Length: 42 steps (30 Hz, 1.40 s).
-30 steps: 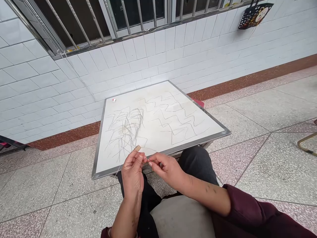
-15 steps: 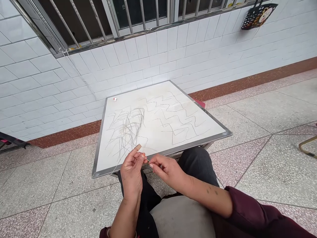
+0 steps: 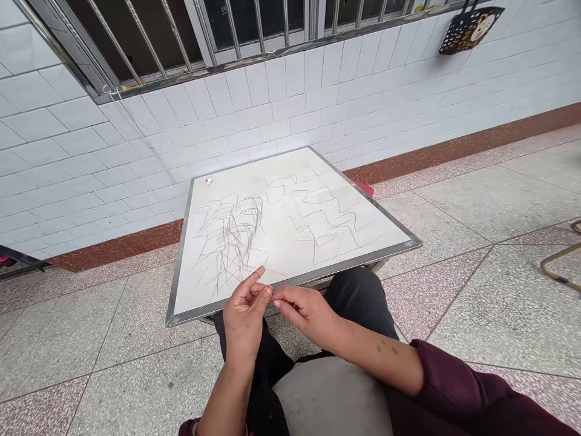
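My left hand [image 3: 247, 306] is closed in a pinch just over the near edge of the white table [image 3: 290, 242]. Its index finger points up and wears a tan wrap at the tip. Fingertip to fingertip with it, my right hand [image 3: 304, 309] pinches as well. A thin wire runs between them, mostly hidden by the fingers now. On the table's left half lies a tangled pile of thin dark wires [image 3: 233, 233]. Separate wires bent in zigzags [image 3: 333, 212] are spread over the right half.
A small white and red object [image 3: 208, 181] sits at the table's far left corner. The table touches a tiled wall [image 3: 254, 121] under a barred window. A dark patterned bag [image 3: 469, 30] hangs at the upper right. A metal chair leg [image 3: 554, 275] stands at right.
My fingertips have come closer together, the left hand shifting slightly right. The length of wire that showed across the left fingers is no longer visible. Things on the table lie as before.
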{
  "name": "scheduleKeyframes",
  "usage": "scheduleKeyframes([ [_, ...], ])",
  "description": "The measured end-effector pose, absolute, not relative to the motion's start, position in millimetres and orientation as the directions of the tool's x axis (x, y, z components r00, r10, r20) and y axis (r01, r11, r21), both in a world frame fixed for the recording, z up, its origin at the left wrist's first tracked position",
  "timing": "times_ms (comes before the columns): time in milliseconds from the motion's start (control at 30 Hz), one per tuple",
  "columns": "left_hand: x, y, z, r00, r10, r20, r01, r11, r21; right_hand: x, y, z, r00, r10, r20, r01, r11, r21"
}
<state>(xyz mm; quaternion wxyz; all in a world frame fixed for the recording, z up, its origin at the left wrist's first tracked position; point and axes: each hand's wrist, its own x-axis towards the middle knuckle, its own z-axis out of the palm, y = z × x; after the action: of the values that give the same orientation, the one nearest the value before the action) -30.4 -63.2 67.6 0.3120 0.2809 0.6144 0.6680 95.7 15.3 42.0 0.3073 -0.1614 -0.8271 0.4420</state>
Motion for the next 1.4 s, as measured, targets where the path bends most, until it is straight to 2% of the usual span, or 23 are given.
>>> scheduleKeyframes([
  [133, -33.7, -63.9, 66.8, -0.636, 0.772, -0.005, -0.023, -0.013, 1.000, 96.0, 19.4, 35.7, -0.768, 0.475, 0.429, 0.018, 0.685, -0.728],
  [300, -34.5, -64.1, 64.7, -0.602, 0.797, -0.034, 0.007, 0.048, 0.999, 97.5, 29.1, 34.4, -0.803, 0.334, 0.494, 0.070, 0.876, -0.478],
  [367, -32.1, -63.5, 64.4, -0.582, 0.811, -0.062, -0.026, 0.058, 0.998, 99.2, 33.9, 39.7, -0.841, 0.262, 0.473, 0.066, 0.918, -0.392],
  [467, -28.2, -61.8, 63.4, -0.564, 0.821, -0.087, -0.060, 0.064, 0.996, 102.6, 41.8, 50.7, -0.897, 0.203, 0.392, 0.064, 0.939, -0.339],
  [567, -27.3, -60.2, 61.4, -0.582, 0.809, -0.082, -0.048, 0.067, 0.997, 106.2, 49.7, 58.4, -0.905, 0.232, 0.358, 0.091, 0.925, -0.368],
  [733, -28.1, -59.8, 62.3, -0.655, 0.756, -0.022, -0.002, 0.027, 1.000, 110.5, 57.3, 59.2, -0.854, 0.280, 0.439, 0.031, 0.868, -0.495],
  [900, -26.9, -60.6, 66.6, -0.629, 0.777, -0.030, -0.004, 0.035, 0.999, 111.2, 58.7, 55.5, -0.813, 0.309, 0.494, -0.013, 0.838, -0.546],
  [1200, -30.2, -61.7, 58.6, -0.534, 0.844, -0.046, 0.098, 0.116, 0.988, 111.1, 62.2, 57.2, -0.866, 0.281, 0.413, 0.015, 0.840, -0.542],
  [1400, -27.2, -60.0, 59.7, -0.535, 0.843, -0.054, 0.140, 0.152, 0.978, 109.1, 64.2, 58.7, -0.891, 0.281, 0.356, 0.056, 0.847, -0.529],
])
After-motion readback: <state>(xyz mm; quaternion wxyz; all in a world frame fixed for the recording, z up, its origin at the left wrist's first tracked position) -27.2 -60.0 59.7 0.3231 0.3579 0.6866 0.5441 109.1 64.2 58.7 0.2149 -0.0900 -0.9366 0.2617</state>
